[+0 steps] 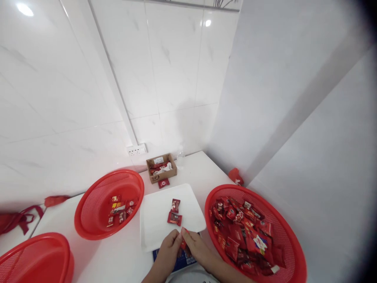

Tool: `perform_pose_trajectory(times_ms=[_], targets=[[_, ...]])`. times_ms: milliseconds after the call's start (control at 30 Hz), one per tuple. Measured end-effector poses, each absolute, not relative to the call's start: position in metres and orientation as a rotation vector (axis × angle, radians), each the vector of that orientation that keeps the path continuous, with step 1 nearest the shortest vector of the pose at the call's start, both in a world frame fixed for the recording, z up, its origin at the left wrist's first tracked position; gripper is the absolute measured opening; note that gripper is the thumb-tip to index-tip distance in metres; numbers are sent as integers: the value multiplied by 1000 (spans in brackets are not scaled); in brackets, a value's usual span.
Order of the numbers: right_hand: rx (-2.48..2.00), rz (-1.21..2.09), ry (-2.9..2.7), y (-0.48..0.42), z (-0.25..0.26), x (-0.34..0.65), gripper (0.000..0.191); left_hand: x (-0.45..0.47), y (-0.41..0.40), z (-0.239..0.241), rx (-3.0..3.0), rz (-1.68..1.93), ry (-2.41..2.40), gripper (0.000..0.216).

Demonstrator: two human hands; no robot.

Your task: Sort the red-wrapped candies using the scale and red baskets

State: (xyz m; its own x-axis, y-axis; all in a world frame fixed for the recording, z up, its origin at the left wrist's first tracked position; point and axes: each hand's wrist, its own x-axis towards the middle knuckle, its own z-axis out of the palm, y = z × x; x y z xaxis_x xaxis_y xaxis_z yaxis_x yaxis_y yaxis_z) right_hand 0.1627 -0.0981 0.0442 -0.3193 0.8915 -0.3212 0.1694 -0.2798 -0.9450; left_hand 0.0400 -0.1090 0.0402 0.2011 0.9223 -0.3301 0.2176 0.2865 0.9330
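My left hand (168, 251) and my right hand (196, 248) are close together at the near edge of the white tray (154, 224). Between their pinched fingertips is a small red snack packet (183, 244), mostly covered by the fingers. Two more wrapped packets lie on the tray just beyond my hands: a dark red one (175, 205) and, touching or nearly touching it, a red one (174, 218). Beneath the tray sits a scale with a blue front panel (176, 264), partly hidden by my hands.
To the right, a red basket (290, 236) holds many red packets. Another red basket (88, 208) at left has several packets, and a third (38, 259) is cut off by the frame. A cardboard box (163, 177) stands near the wall, with a loose packet (163, 183) before it.
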Motion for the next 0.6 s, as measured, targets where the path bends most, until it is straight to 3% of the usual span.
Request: perform_pose_trajectory(times_ms=[600], targets=[[-1336,1455,-1491,-124,43,141,37,3,-134,41,954,693,1206,59]])
